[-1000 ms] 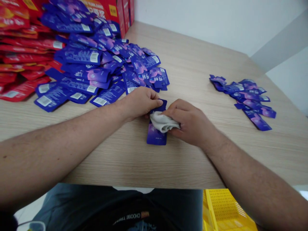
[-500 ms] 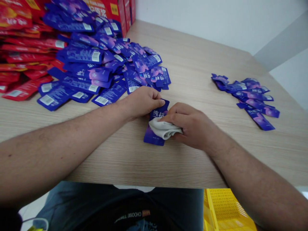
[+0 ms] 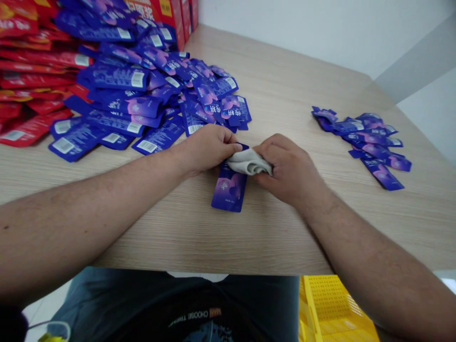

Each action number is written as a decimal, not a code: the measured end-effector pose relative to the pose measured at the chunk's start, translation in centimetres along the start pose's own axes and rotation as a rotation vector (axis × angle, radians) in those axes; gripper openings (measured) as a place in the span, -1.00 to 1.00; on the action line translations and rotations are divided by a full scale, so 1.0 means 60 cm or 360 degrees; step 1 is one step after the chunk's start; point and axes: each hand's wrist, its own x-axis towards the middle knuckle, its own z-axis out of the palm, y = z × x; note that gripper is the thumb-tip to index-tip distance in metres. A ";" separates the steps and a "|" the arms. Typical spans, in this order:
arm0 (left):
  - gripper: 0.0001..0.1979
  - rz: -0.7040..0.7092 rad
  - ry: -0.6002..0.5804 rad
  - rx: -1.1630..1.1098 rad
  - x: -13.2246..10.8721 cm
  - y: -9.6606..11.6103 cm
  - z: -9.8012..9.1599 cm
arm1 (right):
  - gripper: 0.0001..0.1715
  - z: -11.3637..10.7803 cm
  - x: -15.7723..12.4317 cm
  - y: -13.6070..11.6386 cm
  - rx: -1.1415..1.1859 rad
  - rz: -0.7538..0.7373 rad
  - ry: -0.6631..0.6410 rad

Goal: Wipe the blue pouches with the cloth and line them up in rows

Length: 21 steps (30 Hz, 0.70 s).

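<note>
A purple-blue sachet (image 3: 229,190) with a pink and white print lies before me, its lower end pointing toward me. My left hand (image 3: 215,147) pinches its upper end between thumb and fingers. In my right hand (image 3: 285,166) is a folded pale grey cloth (image 3: 250,162), pressed against the upper part of the sachet and covering its lettering. Just beyond my left hand spreads a heap of similar purple-blue sachets (image 3: 121,104), many with white barcode labels. A smaller overlapping row of purple-blue sachets (image 3: 374,137) lies to the right.
Red sachets (image 3: 39,78) are stacked at the far left, with red boxes (image 3: 174,23) behind the heap. The wooden table (image 3: 171,237) meets a white wall (image 3: 302,33). A yellow plastic basket (image 3: 335,304) stands below the front edge at right.
My right hand has slid the cloth up the sachet, away from me, uncovering its lower print. My left hand still pinches the upper end. The view has shifted slightly.
</note>
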 end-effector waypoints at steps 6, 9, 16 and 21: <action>-0.81 0.0105 0.0099 0.0088 0.002 -0.008 0.000 | -0.76 0.007 -0.004 -0.030 0.0148 -0.0288 -0.0246; -0.81 0.0118 0.0132 0.0098 0.004 -0.010 0.000 | -0.72 -0.001 -0.008 -0.040 0.0185 -0.0387 -0.0374; -0.84 0.0077 0.0130 0.0085 0.003 -0.007 0.002 | -0.73 0.004 -0.001 -0.029 0.0037 -0.0203 -0.0171; -0.85 0.0118 0.0149 0.0045 0.003 -0.007 0.003 | -0.71 0.003 -0.005 -0.047 0.0116 -0.0360 -0.0414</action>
